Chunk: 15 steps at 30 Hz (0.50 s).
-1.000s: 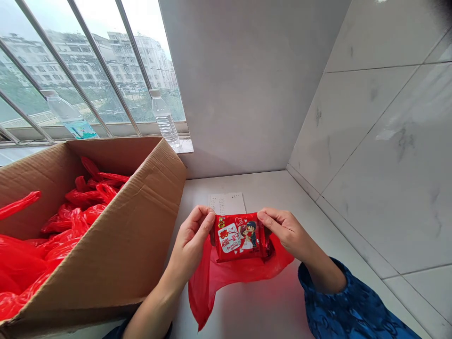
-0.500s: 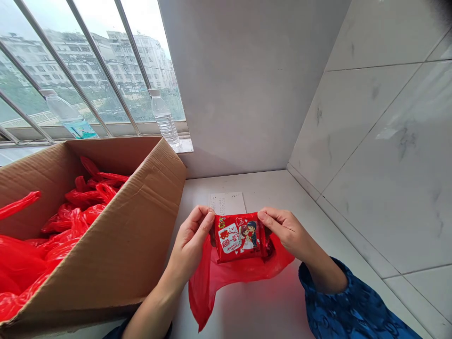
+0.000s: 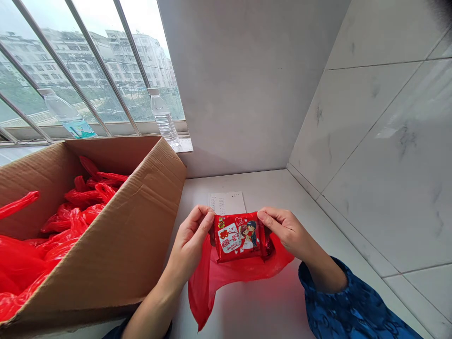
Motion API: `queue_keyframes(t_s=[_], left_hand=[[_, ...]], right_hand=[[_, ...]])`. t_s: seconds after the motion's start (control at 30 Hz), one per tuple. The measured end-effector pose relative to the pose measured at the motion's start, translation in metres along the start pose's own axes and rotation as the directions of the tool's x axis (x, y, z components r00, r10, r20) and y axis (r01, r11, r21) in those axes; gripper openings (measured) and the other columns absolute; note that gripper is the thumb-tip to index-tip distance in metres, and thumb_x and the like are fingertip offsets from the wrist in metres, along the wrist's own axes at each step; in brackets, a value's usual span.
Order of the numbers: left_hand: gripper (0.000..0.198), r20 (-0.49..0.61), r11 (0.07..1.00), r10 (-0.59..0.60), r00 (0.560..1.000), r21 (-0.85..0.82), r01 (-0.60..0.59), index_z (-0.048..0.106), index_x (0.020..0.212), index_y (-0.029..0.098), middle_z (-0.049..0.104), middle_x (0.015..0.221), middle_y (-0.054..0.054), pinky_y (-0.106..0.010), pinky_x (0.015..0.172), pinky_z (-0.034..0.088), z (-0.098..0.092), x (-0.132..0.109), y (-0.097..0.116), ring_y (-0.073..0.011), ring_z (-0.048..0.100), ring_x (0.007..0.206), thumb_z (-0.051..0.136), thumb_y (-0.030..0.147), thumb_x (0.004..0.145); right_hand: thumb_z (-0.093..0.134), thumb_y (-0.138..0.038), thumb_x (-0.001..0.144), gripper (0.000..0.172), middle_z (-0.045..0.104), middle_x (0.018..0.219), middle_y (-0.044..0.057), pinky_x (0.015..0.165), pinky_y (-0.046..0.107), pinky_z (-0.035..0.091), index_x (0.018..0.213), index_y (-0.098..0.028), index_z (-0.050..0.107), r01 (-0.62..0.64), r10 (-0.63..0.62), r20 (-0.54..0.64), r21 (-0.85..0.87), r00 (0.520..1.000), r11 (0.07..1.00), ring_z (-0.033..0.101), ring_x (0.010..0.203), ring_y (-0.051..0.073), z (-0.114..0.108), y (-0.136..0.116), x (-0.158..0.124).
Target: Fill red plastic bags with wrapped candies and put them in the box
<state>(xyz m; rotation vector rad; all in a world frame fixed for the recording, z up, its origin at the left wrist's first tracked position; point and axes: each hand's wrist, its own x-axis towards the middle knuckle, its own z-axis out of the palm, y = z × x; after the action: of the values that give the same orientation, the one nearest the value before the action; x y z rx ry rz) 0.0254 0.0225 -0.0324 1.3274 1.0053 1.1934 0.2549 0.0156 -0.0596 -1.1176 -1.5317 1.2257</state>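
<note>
Packet [image 3: 237,238] between left hand [image 3: 190,238] and right hand [image 3: 285,230], over the table [image 3: 268,188]. Plastic bag [image 3: 206,292] behind packet, spreading past its lower edge. Card [image 3: 228,202] on table, beyond packet. Box [image 3: 134,235] left of left hand; other bags [image 3: 76,221] inside. Behind box: window [image 3: 92,70], with one bottle [image 3: 164,121] on the sill [image 3: 185,145] by box's far right corner, second bottle [image 3: 68,115] farther left. Tiled wall [image 3: 388,155] along table's right side.

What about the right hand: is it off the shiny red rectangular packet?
No: the right hand pinches the shiny red rectangular packet at its upper right corner.
</note>
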Motion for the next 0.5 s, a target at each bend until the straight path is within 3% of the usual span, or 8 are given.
queue_keyframes(t_s=[0.17,0.33,0.4,0.5], left_hand=[[0.030,-0.003,1.000,0.004,1.000,0.015,-0.004,0.056,0.080,0.019,0.052,0.069,0.003,-0.020,0.055,0.042,0.000,0.000,-0.001,-0.0106,0.048,0.059,0.063,0.045,0.094],[0.027,0.033,0.988,0.074,0.997,0.131,-0.078,0.056,0.082,0.020,0.052,0.071,0.003,-0.021,0.058,0.043,-0.005,0.003,-0.010,-0.0115,0.050,0.061,0.055,0.042,0.099],[0.020,0.031,0.950,0.159,0.987,0.269,-0.161,0.058,0.089,0.022,0.058,0.079,0.001,-0.024,0.067,0.047,-0.007,0.002,-0.011,-0.0145,0.057,0.072,0.054,0.038,0.100],[0.013,0.107,0.810,0.254,0.961,0.519,-0.272,0.063,0.102,0.025,0.065,0.106,-0.005,-0.032,0.090,0.048,-0.008,-0.002,-0.008,-0.0220,0.062,0.103,0.055,0.034,0.100]], right_hand=[[0.048,-0.062,0.099,0.049,0.047,0.067,-0.003,0.060,0.027,0.036,0.073,-0.020,0.053,-0.003,0.003,-0.009,-0.021,1.000,1.000,0.042,0.062,0.013,-0.001,0.001,0.001],[0.058,-0.061,0.094,0.041,0.063,0.076,0.000,0.063,0.027,0.042,0.087,-0.021,0.066,-0.006,0.009,0.052,-0.069,0.999,0.998,0.055,0.068,0.016,-0.002,-0.006,0.000],[0.061,-0.057,0.094,0.037,0.067,0.080,0.001,0.065,0.028,0.044,0.090,-0.021,0.068,0.007,-0.001,0.053,-0.116,0.999,0.993,0.059,0.071,0.017,-0.005,-0.011,-0.003],[0.057,-0.050,0.098,0.030,0.069,0.082,0.001,0.066,0.029,0.044,0.088,-0.024,0.068,0.039,-0.045,-0.012,-0.307,0.999,0.951,0.062,0.074,0.018,-0.013,-0.020,-0.012]])
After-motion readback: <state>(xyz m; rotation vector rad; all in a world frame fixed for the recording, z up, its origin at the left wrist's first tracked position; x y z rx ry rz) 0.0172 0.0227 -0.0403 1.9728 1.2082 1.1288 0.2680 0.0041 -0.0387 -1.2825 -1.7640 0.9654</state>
